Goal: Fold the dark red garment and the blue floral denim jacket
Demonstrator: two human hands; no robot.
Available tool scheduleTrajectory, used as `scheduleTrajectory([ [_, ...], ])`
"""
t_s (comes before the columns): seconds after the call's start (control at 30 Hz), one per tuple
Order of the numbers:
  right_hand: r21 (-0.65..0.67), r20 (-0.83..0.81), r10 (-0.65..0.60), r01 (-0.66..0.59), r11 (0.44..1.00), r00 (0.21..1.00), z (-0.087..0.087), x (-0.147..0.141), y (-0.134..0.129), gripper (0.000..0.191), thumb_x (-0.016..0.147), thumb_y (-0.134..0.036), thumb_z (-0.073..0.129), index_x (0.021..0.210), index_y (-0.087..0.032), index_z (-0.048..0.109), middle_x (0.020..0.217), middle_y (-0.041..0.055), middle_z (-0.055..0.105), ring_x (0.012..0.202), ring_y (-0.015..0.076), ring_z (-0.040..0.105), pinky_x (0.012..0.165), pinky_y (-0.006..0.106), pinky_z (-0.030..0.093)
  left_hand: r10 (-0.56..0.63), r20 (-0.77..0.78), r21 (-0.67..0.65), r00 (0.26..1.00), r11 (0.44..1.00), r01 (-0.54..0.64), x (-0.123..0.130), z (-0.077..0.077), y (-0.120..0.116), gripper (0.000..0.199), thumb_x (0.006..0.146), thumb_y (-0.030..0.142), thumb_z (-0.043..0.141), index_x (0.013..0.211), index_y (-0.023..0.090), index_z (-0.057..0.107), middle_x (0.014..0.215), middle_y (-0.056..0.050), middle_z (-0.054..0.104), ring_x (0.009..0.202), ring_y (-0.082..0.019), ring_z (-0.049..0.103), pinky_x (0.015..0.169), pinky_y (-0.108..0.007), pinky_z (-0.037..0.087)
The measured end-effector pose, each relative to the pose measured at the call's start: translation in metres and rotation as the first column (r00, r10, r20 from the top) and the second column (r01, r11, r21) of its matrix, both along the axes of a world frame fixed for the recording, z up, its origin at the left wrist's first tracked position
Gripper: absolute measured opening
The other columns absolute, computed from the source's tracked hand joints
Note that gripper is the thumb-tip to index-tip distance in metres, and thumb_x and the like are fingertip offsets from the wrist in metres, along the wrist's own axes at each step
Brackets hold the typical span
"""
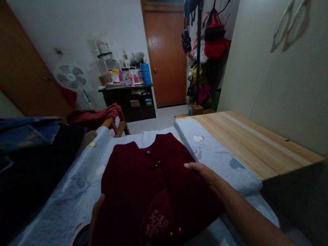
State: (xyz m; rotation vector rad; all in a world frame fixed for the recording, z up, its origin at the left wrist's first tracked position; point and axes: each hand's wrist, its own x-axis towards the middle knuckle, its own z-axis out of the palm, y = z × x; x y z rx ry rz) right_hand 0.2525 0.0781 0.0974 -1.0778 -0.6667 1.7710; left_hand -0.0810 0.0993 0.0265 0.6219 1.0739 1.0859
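Note:
A dark maroon jacket (123,180) with a buttoned front and pink flower embroidery is held in front of me above the bed, collar end pointing away. My right hand (204,174) is closed on its right side, thumb on top and the other fingers mostly hidden. At the left edge my left hand (98,206) grips the cloth, its fingers largely behind the jacket. No sleeves show spread out. Under it lies a pale blue patterned bed sheet (215,148).
Dark and blue clothes (26,157) are heaped on the left. A bare wooden board (245,140) runs along the right, beside a pale wardrobe (281,75). A red-brown cloth (93,116) hangs over a wooden rail. Farther back are a fan (71,76), a dark cabinet (129,103) and a door (167,58).

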Motion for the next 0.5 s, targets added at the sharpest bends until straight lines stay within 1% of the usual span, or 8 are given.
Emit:
scheduleTrajectory([
  [0.07, -0.002, -0.008, -0.008, 0.008, 1.000, 1.000, 0.013, 0.013, 0.006, 0.037, 0.074, -0.026, 0.061, 0.109, -0.016, 0.064, 0.083, 0.0060, 0.075, 0.083, 0.0247, 0.072, 0.092, 0.042, 0.053, 0.040, 0.019, -0.001, 0.999, 0.999, -0.040, 0.016, 0.017, 0.008, 0.057, 0.071, 0.064, 0.056, 0.111, 0.027, 0.073, 0.090, -0.001, 0.077, 0.116, -0.036, 0.060, 0.094, -0.049, 0.053],
  [0.13, 0.006, -0.009, -0.029, 0.030, 1.000, 1.000, 0.026, 0.031, 0.013, 0.036, 0.074, -0.026, 0.061, 0.108, -0.015, 0.064, 0.083, 0.0064, 0.075, 0.082, 0.0250, 0.072, 0.092, 0.042, 0.053, 0.007, 0.078, 0.028, 0.997, 1.000, -0.009, 0.038, 0.036, 0.020, 0.055, 0.074, 0.061, 0.053, 0.113, 0.026, 0.072, 0.092, -0.001, 0.077, 0.116, -0.036, 0.060, 0.096, -0.049, 0.052],
  [0.27, 0.053, 0.050, -0.136, 0.134, 0.990, 0.989, 0.048, 0.080, 0.028, 0.037, 0.075, -0.027, 0.063, 0.110, -0.014, 0.064, 0.089, 0.0083, 0.076, 0.089, 0.0258, 0.071, 0.095, 0.042, 0.052, -0.046, 0.177, 0.118, 0.983, 0.993, 0.025, 0.100, 0.073, 0.052, 0.051, 0.075, 0.055, 0.057, 0.112, 0.024, 0.070, 0.090, -0.003, 0.077, 0.112, -0.035, 0.062, 0.099, -0.047, 0.050],
  [0.33, 0.062, 0.111, -0.164, 0.158, 0.985, 0.980, 0.058, 0.107, 0.036, 0.037, 0.077, -0.031, 0.061, 0.110, -0.013, 0.064, 0.091, 0.0107, 0.075, 0.092, 0.0275, 0.071, 0.094, 0.044, 0.052, -0.114, 0.175, 0.135, 0.978, 0.987, 0.091, 0.136, 0.088, 0.069, 0.054, 0.077, 0.058, 0.054, 0.114, 0.022, 0.068, 0.094, -0.004, 0.076, 0.112, -0.034, 0.062, 0.100, -0.047, 0.049],
  [0.37, 0.081, 0.143, -0.191, 0.181, 0.980, 0.971, 0.063, 0.122, 0.040, 0.037, 0.077, -0.031, 0.059, 0.110, -0.013, 0.064, 0.093, 0.0108, 0.075, 0.093, 0.0280, 0.071, 0.093, 0.044, 0.053, -0.156, 0.171, 0.139, 0.973, 0.981, 0.132, 0.155, 0.094, 0.077, 0.057, 0.078, 0.060, 0.051, 0.115, 0.021, 0.068, 0.096, -0.004, 0.076, 0.113, -0.035, 0.062, 0.100, -0.047, 0.048],
  [0.4, 0.107, 0.169, -0.221, 0.205, 0.973, 0.961, 0.067, 0.136, 0.044, 0.038, 0.077, -0.030, 0.059, 0.111, -0.014, 0.064, 0.096, 0.0103, 0.075, 0.095, 0.0280, 0.070, 0.093, 0.044, 0.052, -0.177, 0.175, 0.161, 0.969, 0.976, 0.149, 0.173, 0.099, 0.085, 0.060, 0.078, 0.064, 0.049, 0.116, 0.020, 0.067, 0.097, -0.004, 0.075, 0.113, -0.035, 0.062, 0.100, -0.048, 0.048],
  [0.47, 0.141, 0.209, -0.285, 0.260, 0.955, 0.935, 0.074, 0.164, 0.051, 0.038, 0.078, -0.030, 0.056, 0.112, -0.016, 0.064, 0.096, 0.0100, 0.075, 0.094, 0.0281, 0.070, 0.091, 0.044, 0.053, -0.281, 0.228, 0.199, 0.932, 0.951, 0.238, 0.210, 0.105, 0.102, 0.064, 0.078, 0.065, 0.052, 0.119, 0.018, 0.065, 0.103, -0.006, 0.074, 0.115, -0.034, 0.061, 0.102, -0.048, 0.046],
  [0.5, 0.124, 0.244, -0.296, 0.273, 0.954, 0.924, 0.077, 0.178, 0.054, 0.038, 0.079, -0.033, 0.055, 0.111, -0.016, 0.064, 0.095, 0.0105, 0.075, 0.094, 0.0285, 0.070, 0.090, 0.044, 0.054, -0.336, 0.275, 0.223, 0.901, 0.934, 0.280, 0.227, 0.107, 0.111, 0.064, 0.078, 0.064, 0.053, 0.120, 0.017, 0.064, 0.105, -0.007, 0.074, 0.115, -0.034, 0.061, 0.104, -0.049, 0.044],
])
